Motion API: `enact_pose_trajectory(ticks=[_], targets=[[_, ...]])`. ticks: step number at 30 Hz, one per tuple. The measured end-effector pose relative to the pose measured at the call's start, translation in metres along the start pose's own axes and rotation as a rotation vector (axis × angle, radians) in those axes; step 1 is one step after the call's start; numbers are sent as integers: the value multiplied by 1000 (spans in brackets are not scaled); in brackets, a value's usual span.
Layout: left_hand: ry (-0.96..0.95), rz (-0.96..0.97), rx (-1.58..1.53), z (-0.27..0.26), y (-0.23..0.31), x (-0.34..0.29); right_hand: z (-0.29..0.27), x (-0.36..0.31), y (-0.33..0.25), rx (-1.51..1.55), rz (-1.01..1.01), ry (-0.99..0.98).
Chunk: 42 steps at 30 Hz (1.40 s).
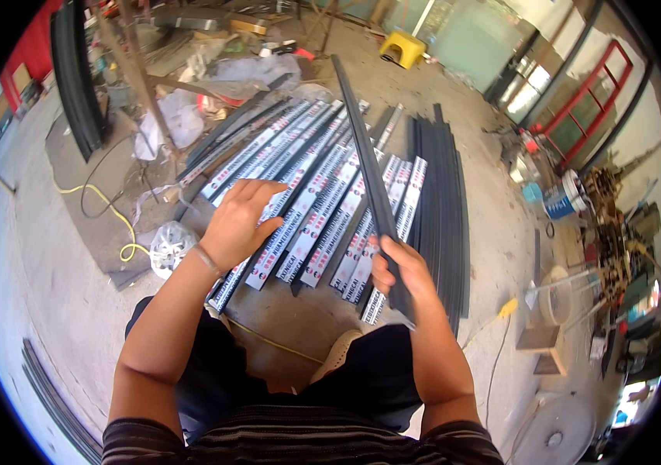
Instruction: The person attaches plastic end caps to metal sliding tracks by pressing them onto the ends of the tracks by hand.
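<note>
Concrete floor [59,291] bears white-labelled profiles [319,223] ahead of the right hand [409,271], which grasps a dark bar [366,155] slanting forward over them, apparently being positioned, while the left hand [241,221], loosely curled and seemingly empty, hovers leftward; the next move likely needs steady control.

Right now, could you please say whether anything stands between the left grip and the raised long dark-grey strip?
Nothing visible stands between the left grip and the long dark-grey strip in the right grip; long white printed strips lie below.
</note>
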<state>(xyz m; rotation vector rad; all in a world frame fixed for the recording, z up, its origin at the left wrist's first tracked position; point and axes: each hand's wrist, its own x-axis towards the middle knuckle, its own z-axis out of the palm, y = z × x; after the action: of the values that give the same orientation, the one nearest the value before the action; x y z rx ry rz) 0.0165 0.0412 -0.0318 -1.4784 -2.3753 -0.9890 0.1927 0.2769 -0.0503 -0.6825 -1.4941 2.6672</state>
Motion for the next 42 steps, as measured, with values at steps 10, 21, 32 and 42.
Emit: enact_pose_trajectory(ticks=[10,21,32,42], targets=[[-23,128,121,37,4,7,28,-78,-21,-167,51,-239],[293,477,170,45,32,34,-100,-128,-1,410,-285,-15],[646,575,-255,30,201,11,67,64,89,-716,-544,-155],[150,161,-255,36,31,8,36,21,-25,-522,-1098,219]])
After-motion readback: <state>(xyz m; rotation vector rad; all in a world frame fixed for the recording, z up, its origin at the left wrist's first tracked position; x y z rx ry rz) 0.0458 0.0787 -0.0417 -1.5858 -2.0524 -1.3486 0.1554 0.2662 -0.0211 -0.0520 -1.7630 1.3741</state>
